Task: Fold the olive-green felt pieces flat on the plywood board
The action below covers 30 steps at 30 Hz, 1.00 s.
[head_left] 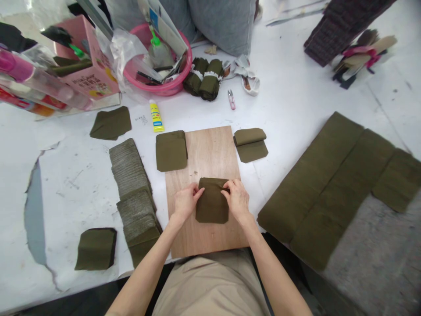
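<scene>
An olive-green fabric piece with clipped corners lies on a wooden board in front of me. My left hand pinches its upper left edge between thumb and fingers. At the upper right corner my right hand pinches the same cloth, which wrinkles slightly there. A stack of similar pieces overlaps the board's upper left corner. Just past the upper right corner of the board rests a fabric piece with a folded flap.
Overlapping fabric pieces run down the left, near a small stack. Large olive panels hang over the table edge at right. Beyond the board are a yellow glue tube, thread snips, fabric rolls and a pink basin.
</scene>
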Each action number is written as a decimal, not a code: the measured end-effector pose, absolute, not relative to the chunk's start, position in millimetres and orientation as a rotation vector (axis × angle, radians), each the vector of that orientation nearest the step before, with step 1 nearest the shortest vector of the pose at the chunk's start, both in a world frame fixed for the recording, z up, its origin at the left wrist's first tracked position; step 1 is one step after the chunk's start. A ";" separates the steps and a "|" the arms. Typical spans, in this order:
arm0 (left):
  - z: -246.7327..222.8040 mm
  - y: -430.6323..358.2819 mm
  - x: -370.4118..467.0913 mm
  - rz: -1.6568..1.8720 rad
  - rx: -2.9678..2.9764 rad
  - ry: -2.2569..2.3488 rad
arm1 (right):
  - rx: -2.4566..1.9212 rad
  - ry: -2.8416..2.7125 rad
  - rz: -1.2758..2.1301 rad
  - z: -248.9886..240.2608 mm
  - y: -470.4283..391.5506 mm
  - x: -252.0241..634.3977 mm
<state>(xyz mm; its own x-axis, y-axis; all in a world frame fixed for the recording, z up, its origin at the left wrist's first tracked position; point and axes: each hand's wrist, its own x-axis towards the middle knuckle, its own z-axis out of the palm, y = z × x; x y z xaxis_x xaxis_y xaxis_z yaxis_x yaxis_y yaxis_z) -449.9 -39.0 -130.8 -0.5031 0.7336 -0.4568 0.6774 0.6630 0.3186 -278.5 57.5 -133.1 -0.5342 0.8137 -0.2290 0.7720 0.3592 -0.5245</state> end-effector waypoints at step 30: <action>-118.9 -24.7 -466.0 0.050 1.588 2.054 | -1.690 -2.310 1.095 -117.8 37.2 -281.3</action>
<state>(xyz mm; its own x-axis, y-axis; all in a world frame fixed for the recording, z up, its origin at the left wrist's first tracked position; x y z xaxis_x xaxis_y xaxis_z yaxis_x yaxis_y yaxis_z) -466.0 -24.7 -118.9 -0.1614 0.9073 -0.3882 0.8874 0.3056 0.3453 -281.3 37.2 -117.8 -0.3897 0.8577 -0.3353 0.8025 0.1377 -0.5806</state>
